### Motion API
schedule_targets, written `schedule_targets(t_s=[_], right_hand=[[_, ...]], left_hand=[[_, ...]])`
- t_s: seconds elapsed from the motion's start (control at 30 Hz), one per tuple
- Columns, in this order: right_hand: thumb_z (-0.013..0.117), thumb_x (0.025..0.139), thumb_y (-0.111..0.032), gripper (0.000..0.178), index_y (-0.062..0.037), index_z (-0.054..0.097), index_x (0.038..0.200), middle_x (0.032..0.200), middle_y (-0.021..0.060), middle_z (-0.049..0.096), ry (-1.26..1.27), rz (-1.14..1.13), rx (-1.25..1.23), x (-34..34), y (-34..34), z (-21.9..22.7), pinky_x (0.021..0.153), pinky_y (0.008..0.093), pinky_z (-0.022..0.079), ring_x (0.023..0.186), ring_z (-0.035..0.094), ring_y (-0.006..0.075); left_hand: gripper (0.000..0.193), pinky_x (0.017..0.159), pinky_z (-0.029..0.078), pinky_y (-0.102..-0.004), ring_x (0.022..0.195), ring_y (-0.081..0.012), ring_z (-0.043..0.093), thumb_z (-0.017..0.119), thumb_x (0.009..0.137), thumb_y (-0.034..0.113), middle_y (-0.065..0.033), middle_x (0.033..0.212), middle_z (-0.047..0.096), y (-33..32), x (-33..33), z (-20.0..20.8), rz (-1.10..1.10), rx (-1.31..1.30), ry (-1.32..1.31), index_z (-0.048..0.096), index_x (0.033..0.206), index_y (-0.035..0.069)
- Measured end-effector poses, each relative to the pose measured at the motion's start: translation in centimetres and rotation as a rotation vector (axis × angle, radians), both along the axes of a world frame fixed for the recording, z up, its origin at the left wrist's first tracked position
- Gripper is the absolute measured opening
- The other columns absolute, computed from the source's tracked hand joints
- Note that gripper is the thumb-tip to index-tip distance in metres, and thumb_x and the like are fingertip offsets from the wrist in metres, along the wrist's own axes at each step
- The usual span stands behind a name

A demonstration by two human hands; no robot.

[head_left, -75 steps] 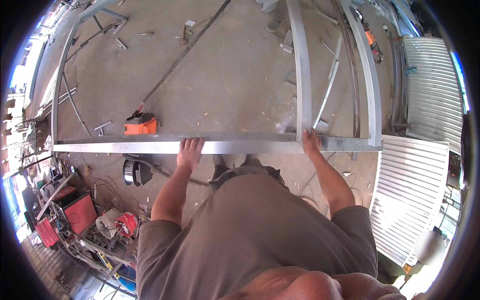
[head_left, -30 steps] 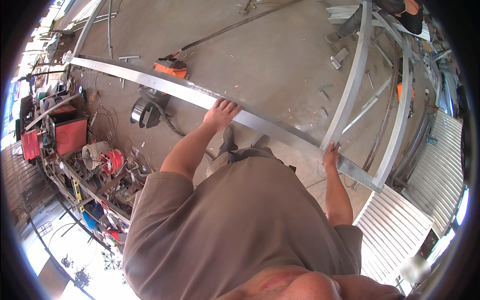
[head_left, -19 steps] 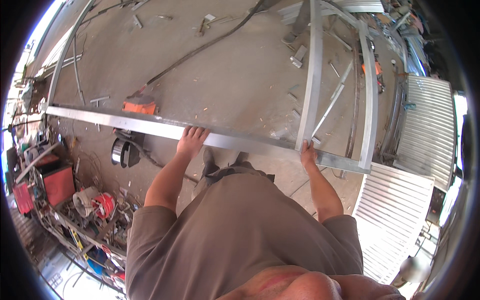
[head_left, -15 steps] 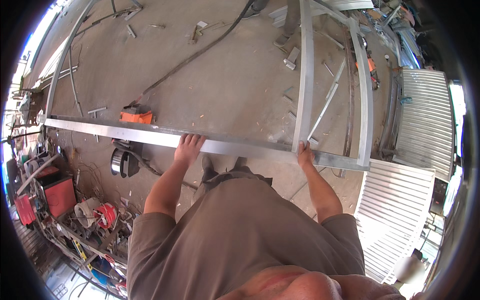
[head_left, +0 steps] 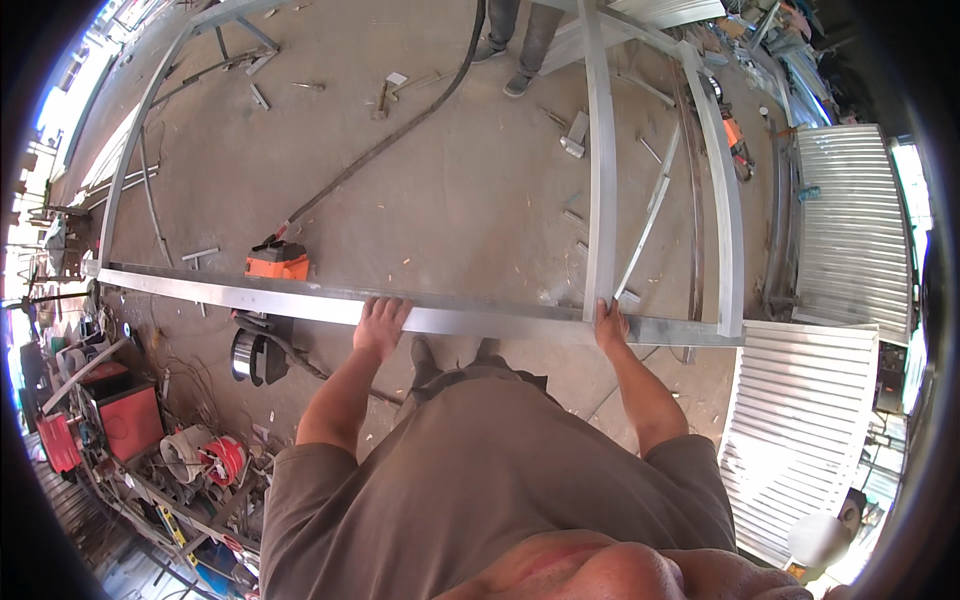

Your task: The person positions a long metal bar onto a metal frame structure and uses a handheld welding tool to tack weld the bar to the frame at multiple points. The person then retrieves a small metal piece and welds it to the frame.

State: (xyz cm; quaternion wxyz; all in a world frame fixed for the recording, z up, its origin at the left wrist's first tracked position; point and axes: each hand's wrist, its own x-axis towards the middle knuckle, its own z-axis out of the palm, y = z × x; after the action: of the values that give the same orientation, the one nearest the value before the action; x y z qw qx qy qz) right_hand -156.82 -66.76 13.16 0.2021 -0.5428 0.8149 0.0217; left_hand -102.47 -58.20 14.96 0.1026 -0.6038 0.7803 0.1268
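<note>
Frame (head_left: 420,318): long grey metal bar, raised above concrete floor (head_left: 450,190) | left hand (head_left: 380,325) fingers curled over bar, beside orange tool (head_left: 278,262) | right hand (head_left: 608,325) clasps bar at upright joint | judged stiff, heavy, smooth; grip wide apart.

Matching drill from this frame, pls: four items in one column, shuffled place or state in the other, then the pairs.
Things:
1. left hand
2. right hand
3. orange tool
4. corrugated sheet

Places or states:
A. on the floor, just beyond the long metal bar
B. grips the bar where an upright rail joins it
C. lies at the person's right, pale and ribbed
D. grips the bar near its middle

Pairs: 1-D, 2-B, 3-A, 4-C
</note>
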Motion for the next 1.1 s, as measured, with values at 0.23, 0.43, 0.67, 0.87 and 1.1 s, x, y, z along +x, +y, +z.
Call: schedule_targets(t_s=[0.23,0.43,0.67,0.87,1.1], right_hand=[[0.034,0.107,-0.061,0.069,-0.0094,0.046,0.152,0.134,0.0274,0.065,-0.074,0.014,-0.012,-0.1,-0.1,0.2,0.113,0.0542,0.038,0.128,0.058,0.0463],[0.034,0.106,-0.063,0.077,-0.0040,0.041,0.156,0.137,0.0309,0.062,-0.040,0.015,0.002,-0.9,0.1,-1.3,0.110,0.0554,0.042,0.128,0.059,0.0473],[0.053,0.104,-0.045,0.065,0.0009,0.048,0.149,0.140,0.0308,0.059,-0.061,0.032,-0.302,1.3,-0.7,0.4,0.111,0.0515,0.043,0.130,0.056,0.0466],[0.070,0.096,-0.028,0.056,0.0002,0.054,0.143,0.139,0.0263,0.060,-0.101,0.261,-0.695,11.3,-5.4,6.1,0.113,0.0516,0.041,0.131,0.054,0.0438],[0.074,0.094,-0.024,0.054,0.0015,0.058,0.139,0.146,0.0249,0.056,-0.295,0.357,-0.680,23.1,-14.9,12.9,0.116,0.0476,0.041,0.138,0.051,0.0393]], left_hand=[[0.059,0.124,0.030,-0.0494,0.141,-0.0277,0.047,0.057,0.096,0.023,-0.0057,0.146,0.053,0.4,0.2,-0.2,-0.037,-0.108,0.013,0.044,0.153,0.017],[0.065,0.124,0.029,-0.0479,0.140,-0.0270,0.047,0.067,0.091,0.027,-0.0054,0.144,0.055,0.6,0.6,-0.7,-0.036,-0.168,0.038,0.045,0.152,0.020],[0.055,0.125,0.029,-0.0465,0.139,-0.0254,0.049,0.053,0.097,0.019,-0.0045,0.143,0.057,0.7,0.4,0.4,0.004,-0.153,0.070,0.048,0.152,0.021],[0.067,0.123,0.030,-0.0473,0.138,-0.0271,0.050,0.071,0.089,0.036,-0.0057,0.142,0.058,0.5,1.1,3.6,0.013,-0.090,0.170,0.049,0.151,0.020],[0.068,0.119,0.034,-0.0495,0.130,-0.0337,0.056,0.069,0.093,0.051,-0.0130,0.135,0.064,-2.1,4.2,4.5,0.365,-0.217,0.481,0.053,0.149,0.016]])
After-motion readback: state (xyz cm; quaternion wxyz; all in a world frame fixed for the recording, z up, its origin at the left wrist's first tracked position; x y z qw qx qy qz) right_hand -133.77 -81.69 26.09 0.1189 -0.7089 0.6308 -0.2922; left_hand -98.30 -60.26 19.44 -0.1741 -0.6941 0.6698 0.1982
